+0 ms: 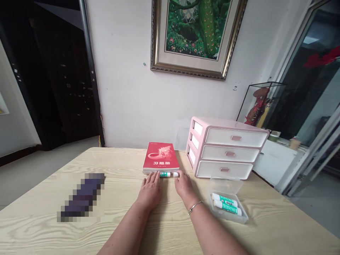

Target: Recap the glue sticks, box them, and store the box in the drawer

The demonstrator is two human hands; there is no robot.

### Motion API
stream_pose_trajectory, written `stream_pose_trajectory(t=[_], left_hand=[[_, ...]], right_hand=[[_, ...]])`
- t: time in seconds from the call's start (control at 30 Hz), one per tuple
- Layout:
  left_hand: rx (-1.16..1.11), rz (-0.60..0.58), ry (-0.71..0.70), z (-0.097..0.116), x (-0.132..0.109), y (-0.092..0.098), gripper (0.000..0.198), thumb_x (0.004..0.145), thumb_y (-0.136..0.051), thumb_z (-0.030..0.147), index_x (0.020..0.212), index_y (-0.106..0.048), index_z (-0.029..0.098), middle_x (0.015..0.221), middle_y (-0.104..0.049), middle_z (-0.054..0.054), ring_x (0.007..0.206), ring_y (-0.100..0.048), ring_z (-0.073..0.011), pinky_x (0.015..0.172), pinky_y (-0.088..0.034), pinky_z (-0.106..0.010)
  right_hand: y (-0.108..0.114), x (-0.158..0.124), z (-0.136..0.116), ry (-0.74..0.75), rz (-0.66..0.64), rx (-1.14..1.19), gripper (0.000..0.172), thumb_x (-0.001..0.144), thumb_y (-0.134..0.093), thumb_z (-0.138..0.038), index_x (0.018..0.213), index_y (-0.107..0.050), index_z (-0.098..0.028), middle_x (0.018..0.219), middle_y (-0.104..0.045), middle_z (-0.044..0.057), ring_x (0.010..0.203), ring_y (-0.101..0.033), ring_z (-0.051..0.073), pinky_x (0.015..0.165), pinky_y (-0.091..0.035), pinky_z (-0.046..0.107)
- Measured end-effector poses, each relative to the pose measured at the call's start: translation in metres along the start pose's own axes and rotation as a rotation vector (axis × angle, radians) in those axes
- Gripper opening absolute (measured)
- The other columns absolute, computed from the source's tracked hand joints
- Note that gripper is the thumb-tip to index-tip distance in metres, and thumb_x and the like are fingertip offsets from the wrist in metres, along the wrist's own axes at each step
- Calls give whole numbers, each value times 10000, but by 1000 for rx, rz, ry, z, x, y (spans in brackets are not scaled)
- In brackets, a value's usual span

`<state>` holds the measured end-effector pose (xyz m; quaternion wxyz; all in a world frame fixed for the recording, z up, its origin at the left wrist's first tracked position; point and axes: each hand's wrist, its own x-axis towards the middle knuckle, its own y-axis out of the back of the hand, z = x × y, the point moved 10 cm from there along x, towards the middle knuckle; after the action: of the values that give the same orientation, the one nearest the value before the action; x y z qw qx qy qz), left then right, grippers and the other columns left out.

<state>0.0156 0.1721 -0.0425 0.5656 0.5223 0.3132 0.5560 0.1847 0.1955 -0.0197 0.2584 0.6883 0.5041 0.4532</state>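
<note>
In front of the red book [160, 156], a white and green glue stick [165, 174] lies sideways, low over the table. My left hand [151, 189] covers its left end, palm down, with the fingers over the barrel. The white cap [175, 174] is just to the right, with a small gap between it and the barrel. My right hand [183, 184], a silver bangle on its wrist, has the cap at its fingertips. The undersides of both hands are hidden. To the right, several glue sticks [227, 207] lie in a clear plastic box [243, 217] with its lid up.
A pink and white three-drawer cabinet [230, 147] stands at the back right, close to the book. On the left of the wooden table [117, 212] lies a dark pixelated object [83, 196]. A framed picture [196, 72] hangs on the wall behind.
</note>
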Motion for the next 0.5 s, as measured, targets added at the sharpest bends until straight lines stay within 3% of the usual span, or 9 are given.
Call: stream_pose_trajectory(t=[0.17, 0.3, 0.4, 0.5], left_hand=[[23, 129, -2, 5, -4, 15, 606, 878, -432, 257, 1473, -418, 145, 1421, -524, -154, 1310, -440, -308, 1121, -281, -448], [-1, 203, -51, 12, -5, 21, 538, 878, -476, 298, 1399, -517, 170, 1453, -489, -127, 1338, -394, -320, 1147, -243, -454], [-27, 177, -90, 16, -5, 17, 550, 910, -442, 296, 1449, -446, 187, 1527, -410, -94, 1416, -290, -302, 1176, -185, -465], [-29, 128, -84, 17, -6, 13, 551, 924, -446, 311, 1462, -413, 193, 1411, -524, -117, 1358, -367, -301, 1169, -174, -494]], right_hand=[[-9, 3, 1, 38, -3, 16, 336, 855, -558, -134, 1184, -625, -152, 1126, -691, 137, 1083, -620, 262, 909, -445, 298], [-21, 11, 9, 41, 16, -32, 347, 870, -548, -156, 1211, -609, -144, 1124, -691, 143, 1054, -628, 273, 902, -447, 328], [-23, 9, 1, 132, 41, -56, 355, 859, -547, -142, 1209, -604, -140, 1150, -672, 143, 1089, -604, 281, 954, -420, 345], [-17, 1, -7, 191, 87, -58, 349, 845, -541, -117, 1186, -607, -145, 1153, -659, 141, 1108, -586, 286, 988, -398, 350]])
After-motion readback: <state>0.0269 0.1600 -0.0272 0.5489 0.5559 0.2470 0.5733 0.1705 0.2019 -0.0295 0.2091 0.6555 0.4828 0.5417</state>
